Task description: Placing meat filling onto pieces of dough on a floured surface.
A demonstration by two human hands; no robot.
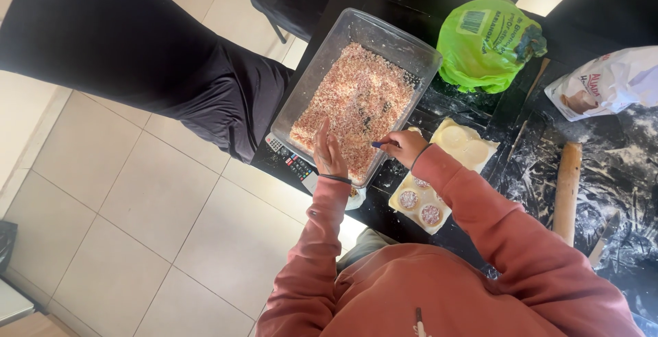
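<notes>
Steadying the clear tub (301, 93) of minced filling (356, 104) on the desk (617, 165) with the flat, open left hand (329, 153), right hand (404, 146) pinching a spoon handle (379, 144) to scoop, beside dough rounds (419, 203).

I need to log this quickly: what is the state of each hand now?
Left hand: open, on the clear tub rim.
Right hand: closed on a dark-handled utensil.

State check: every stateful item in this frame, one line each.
clear container: open, partly filled with pinkish minced mix
left hand: flat against the container's near wall
right hand: gripping a utensil, tip in the mix
dough sheet: flat, topped with filling mounds
green bag: knotted shut
white bag: lying on its side
rolling pin: lying idle, floury
</notes>
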